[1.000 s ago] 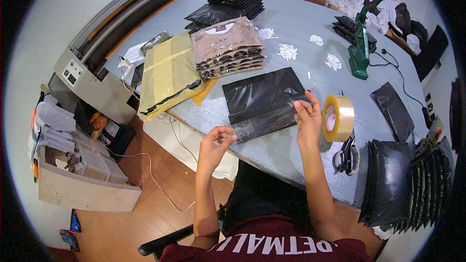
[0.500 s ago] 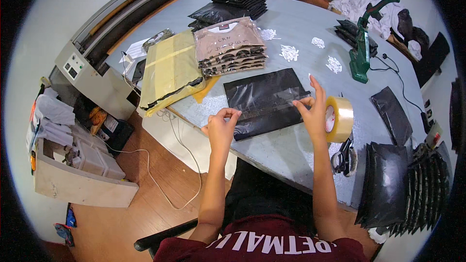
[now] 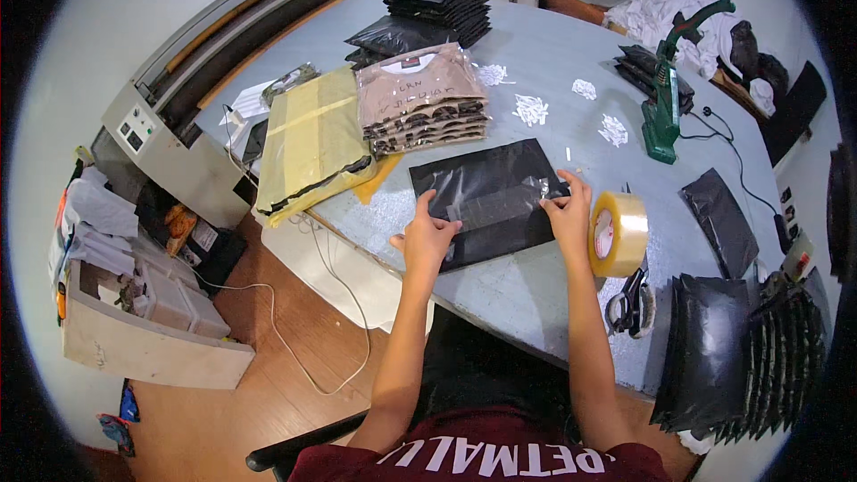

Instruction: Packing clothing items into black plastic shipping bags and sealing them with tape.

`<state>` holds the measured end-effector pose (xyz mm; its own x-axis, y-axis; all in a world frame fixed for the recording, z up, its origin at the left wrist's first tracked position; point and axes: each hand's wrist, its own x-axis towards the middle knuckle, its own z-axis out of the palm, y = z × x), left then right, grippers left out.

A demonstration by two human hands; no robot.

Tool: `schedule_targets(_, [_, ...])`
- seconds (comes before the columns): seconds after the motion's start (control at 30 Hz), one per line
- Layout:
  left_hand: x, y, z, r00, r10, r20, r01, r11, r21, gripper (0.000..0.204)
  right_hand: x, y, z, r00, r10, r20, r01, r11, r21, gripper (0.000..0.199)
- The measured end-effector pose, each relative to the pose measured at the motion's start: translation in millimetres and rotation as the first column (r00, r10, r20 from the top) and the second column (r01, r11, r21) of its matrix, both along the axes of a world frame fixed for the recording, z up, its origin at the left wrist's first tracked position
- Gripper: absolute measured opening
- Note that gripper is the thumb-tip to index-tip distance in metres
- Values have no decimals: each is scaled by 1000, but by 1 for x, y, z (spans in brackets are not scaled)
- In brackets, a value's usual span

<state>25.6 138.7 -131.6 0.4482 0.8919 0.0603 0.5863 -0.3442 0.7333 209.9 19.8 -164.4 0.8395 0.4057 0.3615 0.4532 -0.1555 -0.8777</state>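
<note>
Hands on the black bag (image 3: 486, 201), lying flat near the table's (image 3: 536, 62) front edge, and both are pressing a strip of clear tape (image 3: 500, 208) across it. Left hand (image 3: 427, 236), at eight o'clock of the bag, is curled with fingertips down on the strip's end, gripping nothing. Right hand (image 3: 568, 214), at three o'clock, pins the other end with bent fingers, tape roll (image 3: 618, 234) just beside its wrist. Best rubbed outward from the middle, I'd say, keeping the strip taut so no wrinkle sets. Both forearms reach straight up from six o'clock, wrists low. Scissors (image 3: 630, 303) wait at five o'clock.
</note>
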Motion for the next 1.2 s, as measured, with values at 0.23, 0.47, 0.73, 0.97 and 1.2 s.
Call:
schedule_targets(0.23, [5, 10, -11, 999, 34, -25, -32, 996, 78, 58, -4, 7, 2, 1000, 22, 2, -22, 1000, 1, 51])
schedule_targets(0.47, [9, 6, -30, 999, 54, -7, -52, 983, 177, 51, -4, 8, -1, 998, 40, -38, -41, 999, -5, 49])
schedule_targets(0.73, [5, -7, -41, 996, 37, 87, -67, 923, 380, 47, 9, 7, -4, 934, -65, 352, 146, 967, -209, 52])
schedule_targets(0.97, [2, -7, -46, 990, 27, 139, -82, 911, 405, 49, 37, 9, 14, 957, 241, 159, -108, 809, -577, 40])
schedule_targets(1.2, [-4, -14, -33, 996, -18, 89, -30, 858, 512, 53, 63, 0, 20, 885, 465, -6, -400, 756, -518, 28])
